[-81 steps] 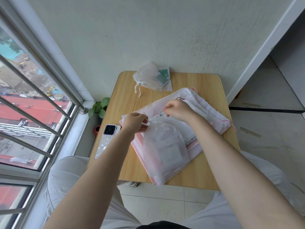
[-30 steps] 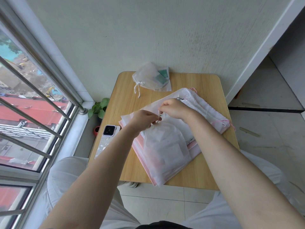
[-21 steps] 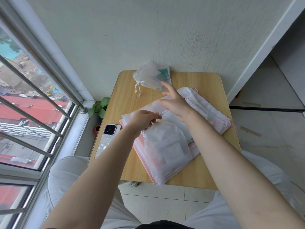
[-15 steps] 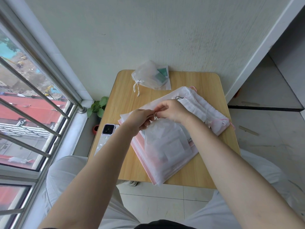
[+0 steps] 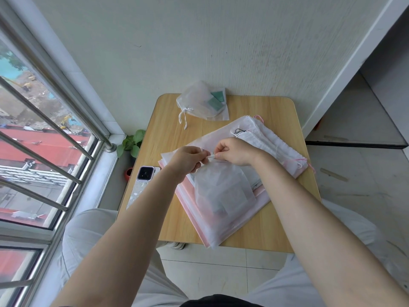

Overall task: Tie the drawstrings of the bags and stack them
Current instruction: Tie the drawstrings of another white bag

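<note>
A translucent white drawstring bag (image 5: 223,193) lies on top of a pile of white and pink bags (image 5: 272,142) in the middle of the wooden table (image 5: 274,109). My left hand (image 5: 188,160) and my right hand (image 5: 234,151) meet at the bag's gathered mouth, each pinching the white drawstring (image 5: 211,156) between thumb and fingers. A tied white bag (image 5: 199,103) with green items inside sits at the table's far edge, its strings hanging toward me.
A phone (image 5: 143,180) lies at the table's left edge. A small green plant (image 5: 131,142) in a red pot stands on the floor by the window bars (image 5: 44,129). The wall runs right behind the table. My knees are under the near edge.
My right hand briefly opened and reached away from the bag, then came back. Both hands now pinch the drawstring close together at the bag's mouth.
</note>
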